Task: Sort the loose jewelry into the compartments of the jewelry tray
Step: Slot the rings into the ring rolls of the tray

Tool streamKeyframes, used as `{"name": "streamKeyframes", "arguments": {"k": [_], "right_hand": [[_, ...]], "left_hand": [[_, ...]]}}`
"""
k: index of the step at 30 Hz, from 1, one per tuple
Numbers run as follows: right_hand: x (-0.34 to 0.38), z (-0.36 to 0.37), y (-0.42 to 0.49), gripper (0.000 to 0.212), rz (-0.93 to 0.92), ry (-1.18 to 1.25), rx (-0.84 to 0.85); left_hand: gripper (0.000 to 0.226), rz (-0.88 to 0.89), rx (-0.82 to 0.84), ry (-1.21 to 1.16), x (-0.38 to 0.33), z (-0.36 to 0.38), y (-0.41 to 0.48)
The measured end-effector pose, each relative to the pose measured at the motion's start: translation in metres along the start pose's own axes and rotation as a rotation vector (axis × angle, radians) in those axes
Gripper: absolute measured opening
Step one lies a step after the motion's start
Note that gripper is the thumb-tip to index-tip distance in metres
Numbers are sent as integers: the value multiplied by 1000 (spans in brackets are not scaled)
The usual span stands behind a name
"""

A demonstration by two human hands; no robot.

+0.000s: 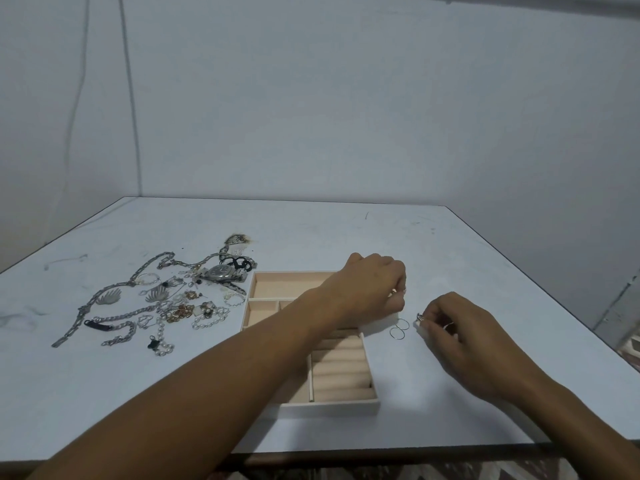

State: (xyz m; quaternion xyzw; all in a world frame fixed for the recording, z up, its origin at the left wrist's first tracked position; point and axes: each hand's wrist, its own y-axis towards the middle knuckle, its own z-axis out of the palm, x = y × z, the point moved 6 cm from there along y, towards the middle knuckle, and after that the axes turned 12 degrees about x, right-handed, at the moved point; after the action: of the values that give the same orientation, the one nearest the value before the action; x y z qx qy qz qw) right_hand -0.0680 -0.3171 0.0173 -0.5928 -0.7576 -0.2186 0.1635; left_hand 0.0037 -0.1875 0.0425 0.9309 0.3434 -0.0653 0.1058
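Note:
A beige jewelry tray with open compartments and padded ring rolls lies mid-table. My left hand reaches across it to its right rim, fingers curled and pinching a small ring at the fingertips. My right hand is on the table right of the tray and pinches a small silver ring. Two thin hoop rings lie on the table between my hands. A heap of loose jewelry sits left of the tray: chains, a wristwatch, pearl strands, earrings.
The white table has a front edge near me and a right edge slanting off at the right. A wall stands behind. Two cables hang down the wall at the left.

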Motion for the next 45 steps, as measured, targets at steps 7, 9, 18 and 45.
{"name": "streamKeyframes", "arguments": {"k": [7, 9, 18, 45], "right_hand": [[8, 2, 2, 17, 48, 22, -37], [10, 3, 3, 17, 55, 32, -36], [26, 8, 7, 17, 2, 85, -45], [67, 27, 18, 21, -58, 376, 81]], "left_hand": [[26, -37, 8, -12, 7, -10, -14], [28, -45, 14, -7, 9, -12, -18], [23, -107, -61, -208, 24, -32, -53], [25, -193, 77, -239, 34, -26, -124]]}}
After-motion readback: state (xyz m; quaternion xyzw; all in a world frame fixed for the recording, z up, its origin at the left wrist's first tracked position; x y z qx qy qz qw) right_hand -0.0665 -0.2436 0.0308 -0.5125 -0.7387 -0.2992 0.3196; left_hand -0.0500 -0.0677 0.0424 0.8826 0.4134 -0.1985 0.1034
